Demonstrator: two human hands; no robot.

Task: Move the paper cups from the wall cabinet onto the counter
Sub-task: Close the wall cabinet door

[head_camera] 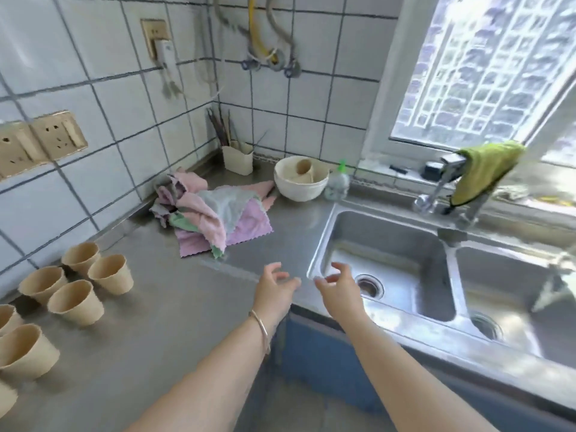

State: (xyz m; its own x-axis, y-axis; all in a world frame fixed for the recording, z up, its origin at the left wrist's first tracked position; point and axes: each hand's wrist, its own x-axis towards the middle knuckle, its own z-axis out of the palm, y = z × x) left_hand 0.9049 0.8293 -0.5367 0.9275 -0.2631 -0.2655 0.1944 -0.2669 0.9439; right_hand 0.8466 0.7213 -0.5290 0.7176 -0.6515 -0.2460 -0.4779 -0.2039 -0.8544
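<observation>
Head view, single camera, wide-angle: looks forward and steeply down from above the counter (174,307) edge, facing the tiled corner beyond it. Straight lines bow toward the frame borders. The sink (389,269) lies right of the counter, near the lens; the window (486,67) stands above and behind the sink at upper right. Both forearms enter from the bottom edge, close to the lens. No second view shares the scene.
</observation>
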